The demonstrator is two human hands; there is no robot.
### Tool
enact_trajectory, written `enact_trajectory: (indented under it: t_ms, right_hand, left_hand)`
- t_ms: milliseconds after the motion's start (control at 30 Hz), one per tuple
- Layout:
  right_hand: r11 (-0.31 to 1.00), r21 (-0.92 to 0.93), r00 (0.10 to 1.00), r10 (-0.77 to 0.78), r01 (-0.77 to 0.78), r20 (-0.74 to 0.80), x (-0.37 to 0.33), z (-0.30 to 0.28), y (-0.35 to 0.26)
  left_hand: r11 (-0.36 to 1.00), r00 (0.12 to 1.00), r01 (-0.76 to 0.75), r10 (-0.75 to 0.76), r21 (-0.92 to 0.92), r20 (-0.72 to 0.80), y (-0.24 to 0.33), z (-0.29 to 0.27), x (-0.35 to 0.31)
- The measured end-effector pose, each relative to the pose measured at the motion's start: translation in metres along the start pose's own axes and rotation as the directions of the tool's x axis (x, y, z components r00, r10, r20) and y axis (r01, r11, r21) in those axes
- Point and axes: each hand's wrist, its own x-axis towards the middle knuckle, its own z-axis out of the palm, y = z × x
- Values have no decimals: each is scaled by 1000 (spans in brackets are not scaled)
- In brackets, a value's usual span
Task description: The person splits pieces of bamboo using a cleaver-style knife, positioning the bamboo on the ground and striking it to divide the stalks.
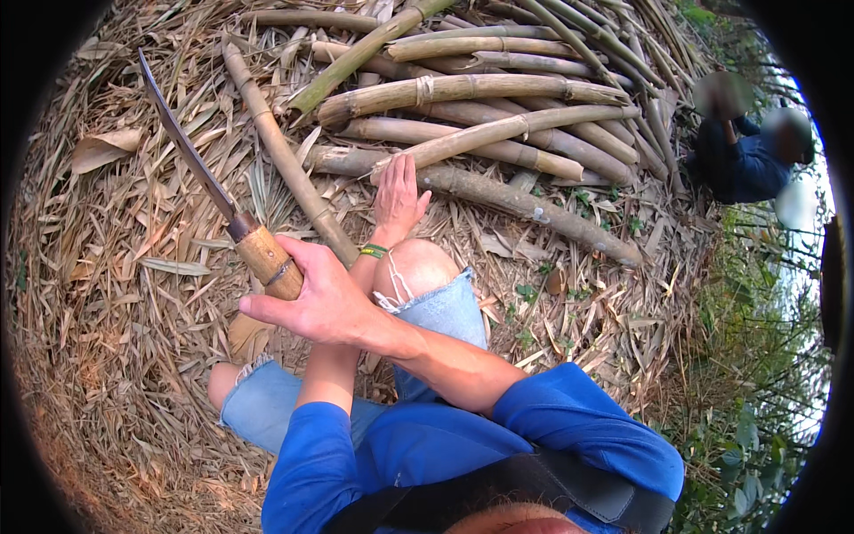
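Note:
My right hand (316,303) reaches across my body to the left and is shut on the wooden handle of a long knife (191,156). Its dark, narrow blade points up and away over the dry leaves. My left hand (398,198), with a green band at the wrist, stretches forward past my bare knee (418,267). Its fingers lie flat and apart on the near end of a pale bamboo pole (498,132) at the edge of the pile. A thinner pole (285,160) runs diagonally between the two hands.
A pile of cut bamboo poles (498,89) fills the ground ahead. Dry bamboo leaves and husks (116,294) cover the ground at left. Two people in dark blue (747,160) crouch at the far right. Green brush (756,400) grows along the right side.

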Motion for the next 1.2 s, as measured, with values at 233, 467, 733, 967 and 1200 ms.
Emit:
enact_trajectory:
  t_ms: [233, 467, 733, 967, 1200]
  right_hand:
    - [991, 131, 997, -8, 17, -73, 7, -52, 8]
    - [967, 249, 992, -17, 47, -123, 20, -59, 16]
    - [981, 179, 996, -57, 69, -73, 28, -34, 17]
    - [999, -1, 994, -42, 42, -96, 24, -24, 28]
    - [999, -9, 994, -53, 52, -100, 24, -4, 28]
  left_hand:
    - [957, 963, 33, -108, 287, 248, 1, 45, 46]
    - [961, 928, 4, -107, 278, 356, -2, 48, 52]
    - [943, 840, 306, -331, 130, 429, -32, 50, 0]
    - [917, 815, 390, -384, 79, 433, -35, 33, -50]
    - [888, 830, 460, -440, 28, 344, -56, -11, -85]
